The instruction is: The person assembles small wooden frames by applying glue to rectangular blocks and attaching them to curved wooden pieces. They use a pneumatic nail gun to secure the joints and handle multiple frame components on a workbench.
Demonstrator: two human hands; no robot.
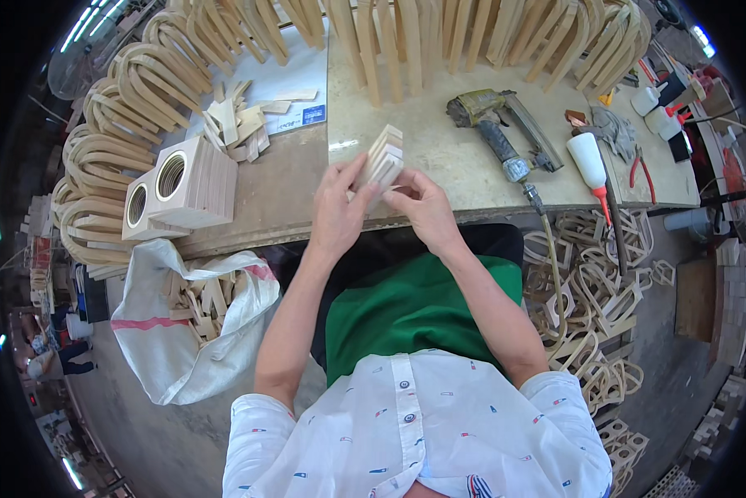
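Note:
A small bundle of pale flat wooden strips (pixel 381 156) is held up just over the near edge of the workbench (pixel 283 178). My left hand (pixel 338 206) is closed round its left side, thumb across the front. At the lower right end of the bundle, the fingers of my right hand (pixel 427 209) pinch the strips. A loose pile of similar wooden strips (pixel 238 123) lies on the bench to the left. Nearer to me, two square wooden blocks (pixel 209 187) with round holes stand at the bench's left edge.
Curved wooden frames (pixel 136 76) line the bench's far and left sides. To the right lie a nail gun (pixel 496 137) with its hose, a white glue bottle (pixel 587 159) and red pliers (pixel 641 174). An open white sack (pixel 153 319) of wood pieces stands below left; wooden loops (pixel 593 286) fill the lower right.

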